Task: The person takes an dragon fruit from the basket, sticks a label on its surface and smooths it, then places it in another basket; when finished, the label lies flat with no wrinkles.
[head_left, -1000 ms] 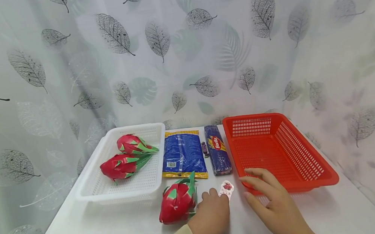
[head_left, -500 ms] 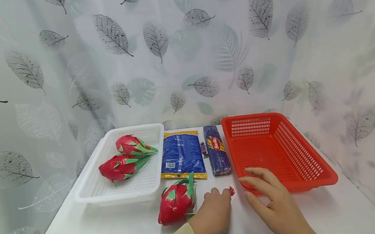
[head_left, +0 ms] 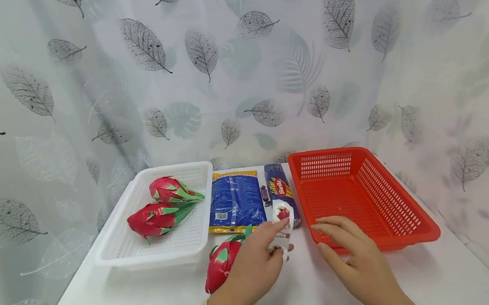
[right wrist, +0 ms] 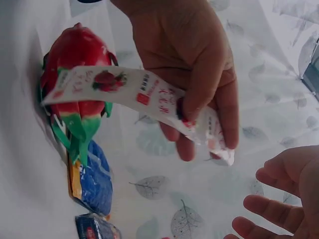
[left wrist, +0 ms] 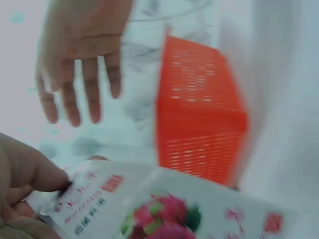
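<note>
My left hand (head_left: 255, 264) pinches a white strip of labels (head_left: 282, 212) printed with red dragon fruit pictures, between thumb and fingers. The right wrist view shows the strip of labels (right wrist: 119, 92) hanging in a curve from that hand (right wrist: 192, 64). Just left of it on the table lies a red and green dragon fruit (head_left: 220, 267), partly hidden by the hand. My right hand (head_left: 361, 264) hovers by the near left corner of the red basket (head_left: 368, 246), fingers spread and slightly bent, holding nothing.
A white basket (head_left: 157, 256) on the left contains two dragon fruits (head_left: 151, 220). Between the baskets lie a blue and yellow packet (head_left: 237, 200), a small purple wrapped candy (head_left: 266, 195) and a Barilla spaghetti pack (head_left: 276, 181). A leaf-patterned curtain (head_left: 228, 75) hangs behind the table.
My left hand has lifted the strip of labels up from the table and turned, so more of the strip shows. The right hand has barely moved.
</note>
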A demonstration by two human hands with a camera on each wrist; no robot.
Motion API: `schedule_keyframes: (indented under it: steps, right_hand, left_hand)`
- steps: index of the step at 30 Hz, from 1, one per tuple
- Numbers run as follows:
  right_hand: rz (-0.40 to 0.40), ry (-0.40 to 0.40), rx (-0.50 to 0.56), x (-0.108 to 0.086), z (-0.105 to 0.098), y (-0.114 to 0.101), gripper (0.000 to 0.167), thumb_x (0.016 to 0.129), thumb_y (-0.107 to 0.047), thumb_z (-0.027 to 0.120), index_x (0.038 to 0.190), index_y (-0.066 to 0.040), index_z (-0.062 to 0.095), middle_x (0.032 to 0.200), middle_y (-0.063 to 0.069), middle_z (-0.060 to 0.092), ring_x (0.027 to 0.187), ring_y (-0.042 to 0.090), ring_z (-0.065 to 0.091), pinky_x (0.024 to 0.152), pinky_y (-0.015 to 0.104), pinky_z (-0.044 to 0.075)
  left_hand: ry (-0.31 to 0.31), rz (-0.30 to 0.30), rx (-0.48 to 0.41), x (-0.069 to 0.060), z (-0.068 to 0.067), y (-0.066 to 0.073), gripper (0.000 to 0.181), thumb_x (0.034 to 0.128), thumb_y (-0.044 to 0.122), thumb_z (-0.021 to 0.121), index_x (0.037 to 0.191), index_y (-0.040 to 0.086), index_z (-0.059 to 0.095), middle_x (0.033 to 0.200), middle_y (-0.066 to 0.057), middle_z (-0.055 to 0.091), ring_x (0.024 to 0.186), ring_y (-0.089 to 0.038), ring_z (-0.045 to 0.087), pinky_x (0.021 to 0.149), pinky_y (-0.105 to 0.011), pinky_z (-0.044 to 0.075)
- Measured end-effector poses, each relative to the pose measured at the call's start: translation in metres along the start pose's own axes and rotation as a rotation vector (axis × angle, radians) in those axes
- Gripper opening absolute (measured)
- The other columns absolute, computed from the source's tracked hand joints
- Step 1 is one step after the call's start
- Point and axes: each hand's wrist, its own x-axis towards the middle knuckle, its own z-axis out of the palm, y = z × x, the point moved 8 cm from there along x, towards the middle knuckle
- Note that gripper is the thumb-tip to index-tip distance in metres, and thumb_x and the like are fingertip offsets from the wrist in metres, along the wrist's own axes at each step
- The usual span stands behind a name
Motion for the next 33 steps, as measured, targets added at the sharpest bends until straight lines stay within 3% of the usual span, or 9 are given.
schedule_keyframes:
  steps: [2,5,12,19,24,27,29,31,33]
  right_hand:
    - [-0.010,0.007,0.002,0.005,0.002,-0.008,0.044,0.091,-0.011,0.083,0.130,-0.029,0.075,0.128,-0.012,0.071,0.113,0.007,0.066,0.085,0.029,0.066]
    - [-0.022,0.015,0.031,0.015,0.005,-0.022,0.047,0.092,-0.009,0.082,0.134,-0.027,0.073,0.127,-0.010,0.073,0.109,0.010,0.069,0.085,0.025,0.064]
    - [-0.098,0.031,0.118,0.042,0.018,-0.047,0.052,0.093,-0.014,0.082,0.143,-0.022,0.068,0.129,-0.002,0.073,0.109,0.012,0.070,0.084,0.024,0.064]
    - [-0.118,0.038,0.119,0.071,0.035,-0.054,0.051,0.091,-0.016,0.085,0.140,-0.017,0.071,0.112,0.002,0.074,0.093,0.014,0.067,0.075,0.025,0.064]
    - [-0.117,0.070,0.081,0.085,0.047,-0.052,0.046,0.089,-0.017,0.088,0.134,-0.017,0.076,0.114,0.005,0.071,0.097,0.018,0.067,0.074,0.034,0.067]
    - [-0.152,0.111,0.049,0.091,0.054,-0.051,0.041,0.088,-0.018,0.089,0.128,-0.016,0.079,0.118,0.005,0.069,0.107,0.019,0.067,0.078,0.039,0.068]
    - [-0.186,0.141,0.024,0.096,0.058,-0.049,0.036,0.088,-0.017,0.089,0.123,-0.015,0.080,0.118,0.005,0.069,0.110,0.020,0.066,0.081,0.038,0.068]
    - [-0.217,0.170,0.003,0.100,0.062,-0.048,0.032,0.088,-0.016,0.089,0.119,-0.013,0.082,0.115,0.005,0.068,0.109,0.021,0.066,0.082,0.038,0.067]
    - [-0.246,0.186,-0.026,0.104,0.068,-0.045,0.026,0.088,-0.015,0.088,0.114,-0.011,0.083,0.112,0.006,0.069,0.106,0.021,0.067,0.083,0.037,0.067]
  left_hand:
    - [0.031,0.030,-0.118,-0.006,-0.013,0.005,0.076,0.0979,-0.003,0.066,0.160,0.036,0.047,0.148,0.000,0.060,0.114,-0.006,0.073,0.082,-0.024,0.065]
    - [0.036,0.072,-0.193,-0.012,-0.022,0.011,0.088,0.0985,-0.005,0.065,0.166,0.041,0.031,0.160,0.000,0.048,0.120,-0.010,0.073,0.088,-0.027,0.065]
    - [0.017,0.185,-0.200,-0.018,-0.030,0.014,0.105,0.0974,-0.009,0.064,0.170,0.041,0.006,0.172,0.006,0.030,0.131,-0.013,0.068,0.099,-0.029,0.061]
    - [-0.023,0.264,-0.104,-0.009,-0.035,0.012,0.104,0.0973,-0.008,0.062,0.172,0.030,0.001,0.178,0.004,0.021,0.140,-0.016,0.061,0.109,-0.030,0.055]
    - [-0.011,0.220,-0.053,0.005,-0.042,0.007,0.106,0.0950,-0.002,0.069,0.173,0.022,0.001,0.175,0.000,0.032,0.131,-0.019,0.065,0.098,-0.030,0.062]
    - [-0.017,0.166,-0.103,0.013,-0.047,0.002,0.106,0.0950,0.001,0.070,0.173,0.022,0.002,0.166,-0.005,0.047,0.100,-0.018,0.075,0.081,-0.029,0.066]
    - [-0.035,0.120,-0.155,0.019,-0.049,-0.002,0.105,0.0960,0.001,0.069,0.173,0.026,0.002,0.160,-0.006,0.053,0.078,-0.018,0.073,0.071,-0.028,0.066]
    - [-0.050,0.073,-0.208,0.025,-0.051,-0.007,0.104,0.0966,0.001,0.068,0.172,0.030,0.003,0.161,-0.005,0.052,0.072,-0.019,0.072,0.068,-0.030,0.066]
    - [-0.061,0.020,-0.265,0.032,-0.052,-0.014,0.104,0.0964,0.000,0.069,0.172,0.032,0.006,0.166,-0.004,0.047,0.078,-0.020,0.076,0.072,-0.032,0.067]
